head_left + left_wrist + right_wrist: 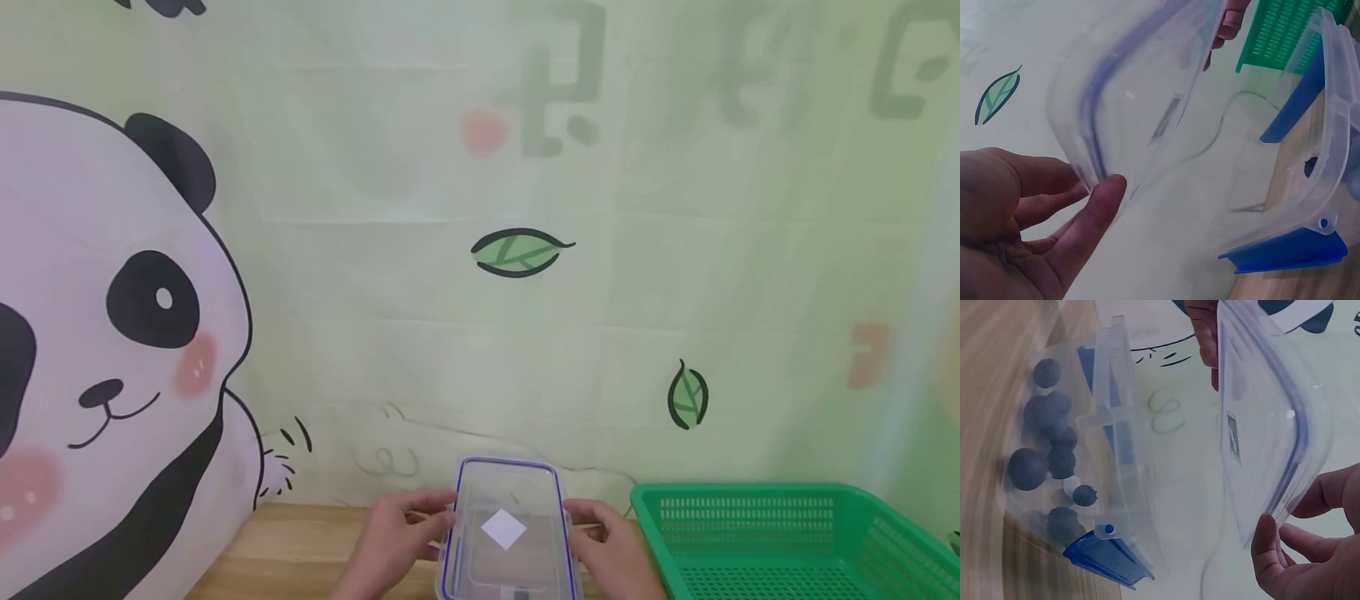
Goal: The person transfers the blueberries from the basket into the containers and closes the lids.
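A clear plastic lid [525, 546] with a blue-purple seal round its rim and a white diamond sticker [503, 529] is held up between both hands. My left hand [397, 533] pinches its left edge, thumb on one face and fingers behind. On the opposite edge, my right hand [611, 542] pinches it the same way. In the wrist views the lid is raised and apart from a clear plastic box [1119, 400] with blue latches [1110, 556]. Inside the box lie several dark round berries [1027, 469], apparently blueberries. From the head view, the lid hides most of the box.
A green plastic basket [750, 492] with slotted sides stands to the right of my right hand. The wooden table [277, 533] meets a pale green backdrop [375, 275] printed with a large panda and leaves.
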Motion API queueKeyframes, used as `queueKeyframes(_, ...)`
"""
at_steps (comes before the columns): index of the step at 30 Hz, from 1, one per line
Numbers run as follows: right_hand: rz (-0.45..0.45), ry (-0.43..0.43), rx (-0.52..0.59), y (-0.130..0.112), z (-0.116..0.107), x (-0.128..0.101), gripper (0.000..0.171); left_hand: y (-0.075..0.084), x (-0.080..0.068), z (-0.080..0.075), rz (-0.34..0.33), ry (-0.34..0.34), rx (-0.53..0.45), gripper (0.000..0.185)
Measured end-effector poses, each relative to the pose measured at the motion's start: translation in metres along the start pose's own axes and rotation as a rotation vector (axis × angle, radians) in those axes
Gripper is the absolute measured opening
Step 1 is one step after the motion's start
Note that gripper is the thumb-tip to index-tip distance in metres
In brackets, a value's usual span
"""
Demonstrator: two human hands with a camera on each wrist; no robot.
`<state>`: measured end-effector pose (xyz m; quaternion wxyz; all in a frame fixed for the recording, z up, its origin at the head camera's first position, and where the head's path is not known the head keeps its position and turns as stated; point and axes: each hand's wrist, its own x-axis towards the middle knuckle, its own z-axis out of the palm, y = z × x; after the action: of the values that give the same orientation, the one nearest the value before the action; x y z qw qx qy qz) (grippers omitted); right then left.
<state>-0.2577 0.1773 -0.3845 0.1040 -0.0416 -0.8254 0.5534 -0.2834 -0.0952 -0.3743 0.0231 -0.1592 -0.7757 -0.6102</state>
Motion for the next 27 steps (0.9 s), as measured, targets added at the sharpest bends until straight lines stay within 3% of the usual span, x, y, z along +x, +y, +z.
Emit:
queueKeyframes(5,0.001,-0.032,0.103,0.001,-0.006,0.002,0.032,-0.004,-0.001,0.001,0.025,0.012,-0.064,0.029)
queueKeyframes(9,-0.025,-0.048,0.149,0.006,-0.011,0.004,0.031,-0.004,-0.001,0.001,0.067,0.037,-0.012,0.029)
queueKeyframes(17,-0.074,-0.018,0.127,0.005,-0.015,0.002,0.03,0.0,-0.003,0.006,0.15,0.171,0.105,0.028)
queueKeyframes(23,-0.102,0.007,0.126,0.002,-0.015,0.001,0.019,0.004,-0.002,0.009,0.144,0.23,0.105,0.026)
queueKeyframes(27,-0.092,0.032,0.1,-0.001,-0.016,-0.001,0.027,0.005,-0.003,0.01,0.148,0.26,0.118,0.024)
